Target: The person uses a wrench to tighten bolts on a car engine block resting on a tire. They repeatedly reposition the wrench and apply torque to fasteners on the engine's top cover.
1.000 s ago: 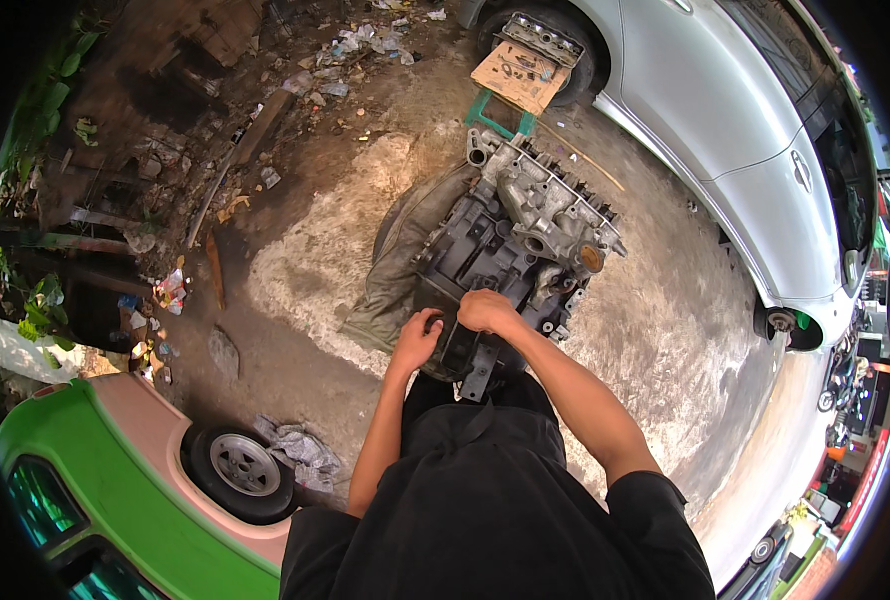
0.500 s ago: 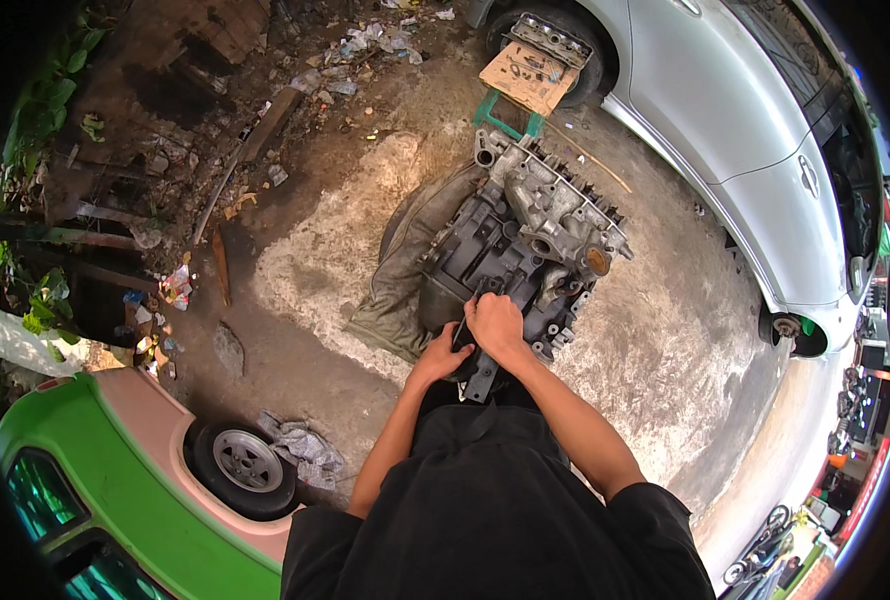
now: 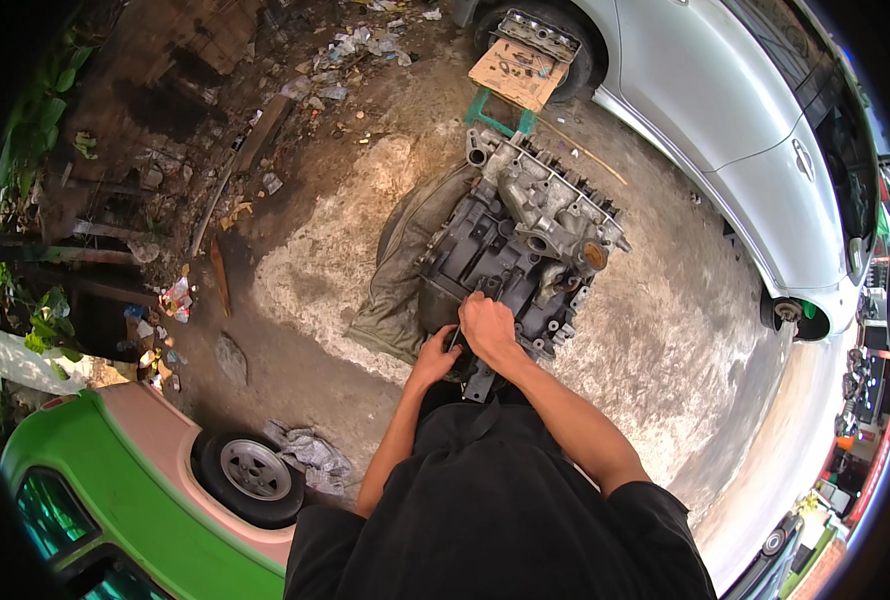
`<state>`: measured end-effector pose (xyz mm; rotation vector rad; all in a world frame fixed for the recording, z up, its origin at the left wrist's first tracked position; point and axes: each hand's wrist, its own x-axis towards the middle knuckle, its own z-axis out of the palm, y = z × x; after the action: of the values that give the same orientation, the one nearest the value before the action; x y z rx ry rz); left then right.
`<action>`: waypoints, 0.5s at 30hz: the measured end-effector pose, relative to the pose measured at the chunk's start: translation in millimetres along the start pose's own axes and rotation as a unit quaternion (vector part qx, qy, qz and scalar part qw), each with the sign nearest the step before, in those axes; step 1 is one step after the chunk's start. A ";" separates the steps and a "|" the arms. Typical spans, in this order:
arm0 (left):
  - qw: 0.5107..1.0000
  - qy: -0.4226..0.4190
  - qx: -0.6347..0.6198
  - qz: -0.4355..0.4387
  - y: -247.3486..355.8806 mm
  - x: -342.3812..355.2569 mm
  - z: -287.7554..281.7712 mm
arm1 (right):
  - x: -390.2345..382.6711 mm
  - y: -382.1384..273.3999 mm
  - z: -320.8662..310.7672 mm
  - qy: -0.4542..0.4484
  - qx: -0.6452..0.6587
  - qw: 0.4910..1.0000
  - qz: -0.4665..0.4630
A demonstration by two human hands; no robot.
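Note:
A large grey engine [image 3: 480,235] lies in front of me on an olive-green cloth [image 3: 390,325] spread on the concrete. At the engine's near end, my right hand [image 3: 488,325] is closed in a fist, knuckles up, and what sits inside it is hidden. Just left of it and slightly nearer me, my left hand [image 3: 432,360] has its fingers curled and its thumb bent beside a thin dark part; whatever it grips cannot be made out. A dark metal bracket [image 3: 479,385] with holes sticks out toward me below both hands.
Beyond the engine stands a green-legged stool with a wooden top [image 3: 520,75] holding small parts. A silver car [image 3: 710,110] is on the right. At lower left are a green and pink car [image 3: 155,485] and a grey rag [image 3: 315,455]. Litter [image 3: 365,45] lies at far left.
The whole view has shifted slightly. My right fist has turned a little at the engine's near end, while my left hand stays almost in place beside it.

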<state>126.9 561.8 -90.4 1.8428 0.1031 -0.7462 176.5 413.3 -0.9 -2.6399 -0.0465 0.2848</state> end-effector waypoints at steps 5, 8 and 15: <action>0.996 0.073 -0.001 0.057 -2.3 7.4 -8.3 | 4.8 0.3 6.6 -0.065 -0.083 0.989 -0.105; 0.995 0.077 -0.001 0.056 5.4 7.5 -18.5 | 3.4 1.9 -1.0 -0.085 -0.124 0.970 -0.193; 0.997 0.074 0.030 0.013 17.6 0.7 -24.2 | -22.5 7.7 -23.5 -0.041 -0.254 0.944 -0.208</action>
<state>145.4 575.6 -71.3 1.9529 0.1537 -0.6006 159.3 393.8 20.1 -3.0230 -0.7923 0.2612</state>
